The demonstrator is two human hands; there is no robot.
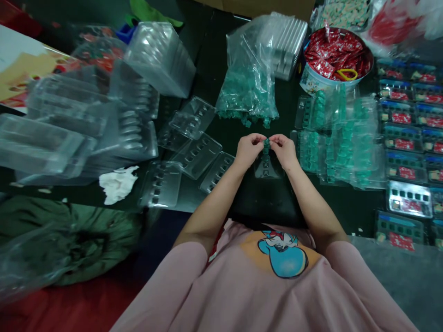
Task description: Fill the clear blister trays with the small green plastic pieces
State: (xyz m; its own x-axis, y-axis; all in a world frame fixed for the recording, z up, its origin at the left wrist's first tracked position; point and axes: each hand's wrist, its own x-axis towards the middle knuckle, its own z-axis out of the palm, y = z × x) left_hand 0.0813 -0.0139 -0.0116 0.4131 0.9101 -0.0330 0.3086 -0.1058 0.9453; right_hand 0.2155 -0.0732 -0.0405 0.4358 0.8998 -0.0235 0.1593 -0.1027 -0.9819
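Note:
Both hands meet at the top end of a clear plastic tray (266,169) with a row of slots. My left hand (250,150) pinches a small green piece (266,144) from the left side. From the right, my right hand (283,150) has its fingertips closed on the same piece or the tray end around it. Just beyond the hands lies a clear bag (247,83) of green pieces, some spilling from its mouth. Right of my right hand are stacked trays filled with green pieces (346,143).
Loose clear trays (197,154) lie left of my hands, with stacks of clear plastic containers (86,124) farther left. A crumpled white tissue (118,184) is near the front edge. A round tin (313,83) holds red packets. Packed trays (401,145) line the far right.

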